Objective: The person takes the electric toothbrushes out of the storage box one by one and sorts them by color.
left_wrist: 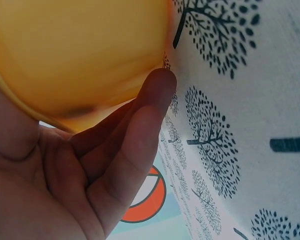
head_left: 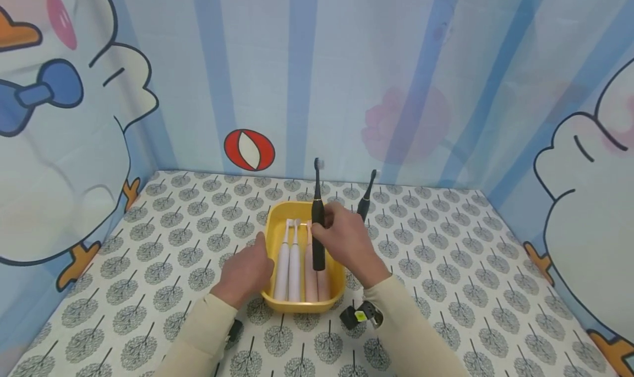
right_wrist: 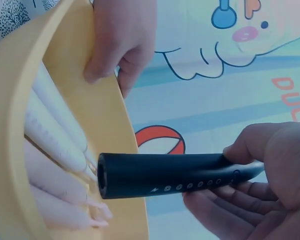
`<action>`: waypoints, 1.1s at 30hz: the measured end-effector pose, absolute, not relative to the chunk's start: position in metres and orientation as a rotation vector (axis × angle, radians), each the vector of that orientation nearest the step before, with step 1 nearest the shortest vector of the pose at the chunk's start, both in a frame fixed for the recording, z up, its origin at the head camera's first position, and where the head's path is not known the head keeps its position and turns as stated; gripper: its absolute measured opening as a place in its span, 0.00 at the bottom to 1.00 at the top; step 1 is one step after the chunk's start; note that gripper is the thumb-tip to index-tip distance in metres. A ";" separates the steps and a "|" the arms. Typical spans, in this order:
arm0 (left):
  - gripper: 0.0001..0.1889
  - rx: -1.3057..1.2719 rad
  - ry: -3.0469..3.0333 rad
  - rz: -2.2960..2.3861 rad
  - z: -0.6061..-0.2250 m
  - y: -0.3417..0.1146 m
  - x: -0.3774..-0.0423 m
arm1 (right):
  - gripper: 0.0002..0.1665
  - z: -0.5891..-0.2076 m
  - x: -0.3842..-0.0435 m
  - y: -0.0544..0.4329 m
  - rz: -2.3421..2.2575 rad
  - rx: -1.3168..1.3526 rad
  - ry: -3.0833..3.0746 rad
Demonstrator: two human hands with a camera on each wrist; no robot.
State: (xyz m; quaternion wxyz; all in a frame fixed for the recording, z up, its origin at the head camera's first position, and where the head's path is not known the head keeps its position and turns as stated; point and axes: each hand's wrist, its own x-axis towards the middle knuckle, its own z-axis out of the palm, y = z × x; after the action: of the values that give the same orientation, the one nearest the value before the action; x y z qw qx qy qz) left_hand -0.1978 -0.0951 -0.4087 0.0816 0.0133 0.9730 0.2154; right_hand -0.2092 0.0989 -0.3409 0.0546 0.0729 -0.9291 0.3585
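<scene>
A black electric toothbrush (head_left: 318, 212) is pinched between the thumb and fingers of my right hand (head_left: 346, 242), brush head pointing away, above a yellow bin (head_left: 303, 306). In the right wrist view, its handle (right_wrist: 135, 175) shows a row of small icons. My left hand (head_left: 245, 272) grips the bin's left wall, thumb over the rim and fingers (left_wrist: 145, 125) along the outside. Inside lie two white electric toothbrushes (head_left: 294, 272) on the left and two pink ones (head_left: 311, 280) on the right, partly hidden by the black one.
Another black electric toothbrush (head_left: 364, 205) lies to the right of the bin, its lower part hidden behind my right hand. A tree-patterned cloth (head_left: 168, 267) covers the table. Behind it hangs a striped cartoon curtain (head_left: 337, 80).
</scene>
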 end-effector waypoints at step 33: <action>0.37 0.051 2.917 0.647 -0.409 -0.096 -0.197 | 0.23 -0.354 -0.202 0.179 1.152 0.149 -2.530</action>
State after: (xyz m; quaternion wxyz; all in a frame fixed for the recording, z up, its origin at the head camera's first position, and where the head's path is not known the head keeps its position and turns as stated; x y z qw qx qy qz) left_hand -0.1972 -0.0964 -0.4086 0.0766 0.0170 0.9733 0.2159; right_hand -0.2019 0.1794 -0.3541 0.1779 0.0527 -0.8942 0.4073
